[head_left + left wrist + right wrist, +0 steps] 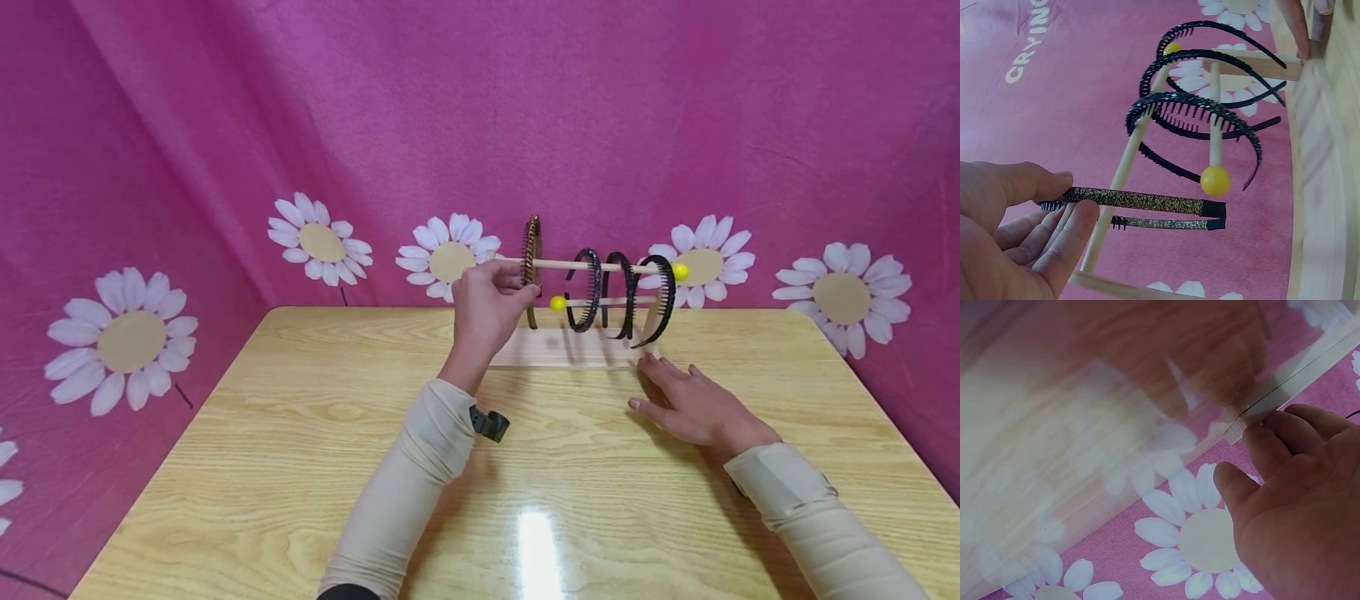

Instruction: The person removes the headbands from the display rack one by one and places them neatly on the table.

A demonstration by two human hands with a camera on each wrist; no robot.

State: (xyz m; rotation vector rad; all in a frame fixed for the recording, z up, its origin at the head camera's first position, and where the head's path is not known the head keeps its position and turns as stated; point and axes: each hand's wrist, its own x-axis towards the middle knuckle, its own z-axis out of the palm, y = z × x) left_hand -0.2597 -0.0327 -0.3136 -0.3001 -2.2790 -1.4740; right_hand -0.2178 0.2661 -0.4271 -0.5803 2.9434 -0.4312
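Observation:
My left hand (pixel 487 308) pinches a gold-and-black glittery toothed headband (pixel 1141 200) between thumb and fingers. That headband hangs around the upper rod (pixel 1124 164) of a wooden headband stand, near the rod's left end in the head view. Farther right along the rods hang three black toothed headbands (pixel 592 292), the nearest one speckled with glitter. My right hand (pixel 701 408) is spread low over the table, fingertips at the right end of the stand's wooden base (pixel 555 354). Yellow balls cap the upper rod (pixel 680 272) and the lower rod (pixel 558 304).
The stand is near the back edge of a wood-grain table (pixel 315 433). Behind and around it hangs a pink cloth (pixel 420 108) printed with white daisies. A dark strap with a small device (pixel 491 423) is on my left wrist.

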